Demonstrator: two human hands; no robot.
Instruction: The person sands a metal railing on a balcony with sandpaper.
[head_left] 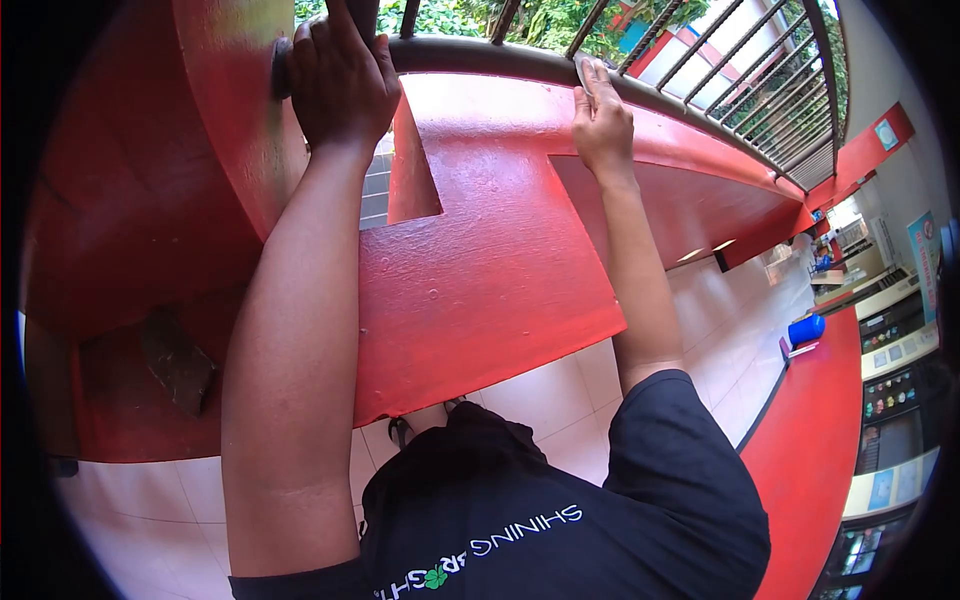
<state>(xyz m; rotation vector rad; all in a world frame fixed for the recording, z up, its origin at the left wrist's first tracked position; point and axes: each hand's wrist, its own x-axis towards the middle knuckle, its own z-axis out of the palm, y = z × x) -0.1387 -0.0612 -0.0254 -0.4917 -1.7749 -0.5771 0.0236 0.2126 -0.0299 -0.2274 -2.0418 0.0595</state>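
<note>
At the upper left, my left hand point(343, 85) is wrapped round a dark metal bar point(362, 14) where it meets the curved dark handrail point(480, 57). To the right, my right hand point(603, 115) lies against the same rail, its fingers pressed together over a thin greyish piece point(581, 72). That piece sits between the fingers and the rail; its material is hard to tell. Below both hands spreads a glossy red painted ledge point(470, 290).
Thin metal bars point(740, 75) rise beyond the rail, with greenery behind. A red wall point(130, 200) stands at the left. Pale floor tiles point(545, 405) show below. At the right are a red counter point(815, 430), a blue container point(806, 329) and shelves point(888, 395).
</note>
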